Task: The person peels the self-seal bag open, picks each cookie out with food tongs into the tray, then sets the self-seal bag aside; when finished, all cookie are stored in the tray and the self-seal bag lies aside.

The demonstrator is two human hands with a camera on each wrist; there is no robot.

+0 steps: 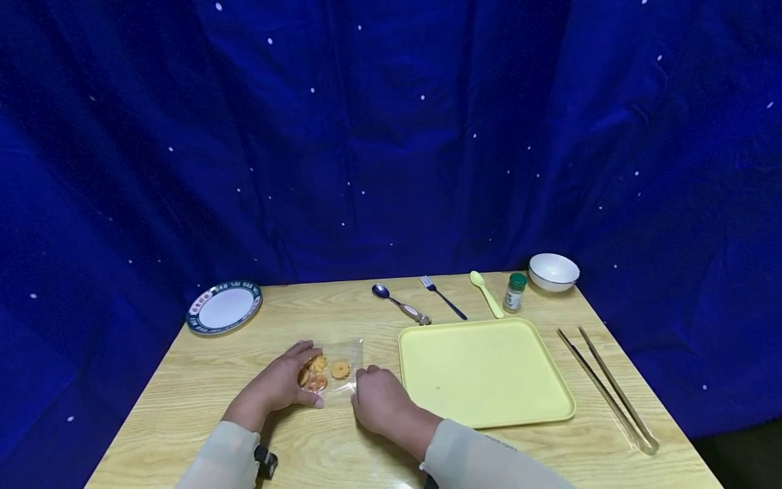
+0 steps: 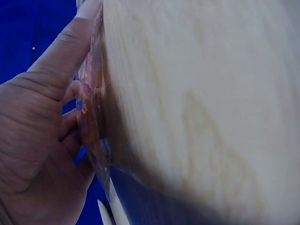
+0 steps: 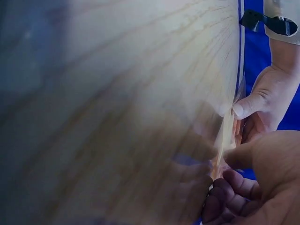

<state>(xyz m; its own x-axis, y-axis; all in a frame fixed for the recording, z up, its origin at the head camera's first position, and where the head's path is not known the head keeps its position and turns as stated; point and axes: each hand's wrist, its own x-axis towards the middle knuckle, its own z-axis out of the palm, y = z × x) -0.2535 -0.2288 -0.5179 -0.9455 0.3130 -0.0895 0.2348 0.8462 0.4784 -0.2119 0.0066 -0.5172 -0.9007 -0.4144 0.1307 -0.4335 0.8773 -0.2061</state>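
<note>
In the head view, the left hand (image 1: pixel 277 384) holds the left part of a clear plastic bag (image 1: pixel 356 351), its thumb at the near edge and its fingers toward the far edge, fairly wide apart. The right hand (image 1: pixel 385 405), narrow with curled fingers, grips the bag's right edge. The bag is on the left half of the wooden table (image 1: pixel 318 451), and at least 3 cookies (image 1: pixel 341 369) show through it, 1 of them ring-shaped. Just right of the right hand lies a yellow tray (image 1: pixel 482 373), with metal tongs (image 1: pixel 599 385) farther right. Along the far side, from left to right, are a round plate (image 1: pixel 229 309), a dark spoon (image 1: pixel 409 311), a fork (image 1: pixel 449 303), a yellow spoon (image 1: pixel 487 293), a green-capped jar (image 1: pixel 514 295) and a white bowl (image 1: pixel 552 273). A blue curtain (image 1: pixel 391 149) hangs beyond.

In the left wrist view, the bag is seen edge-on between the left thumb and the other fingers, with orange contents inside.

In the right wrist view, the right thumb and fingers pinch the bag; the left hand holds it just beyond, its thumb on the plastic.
</note>
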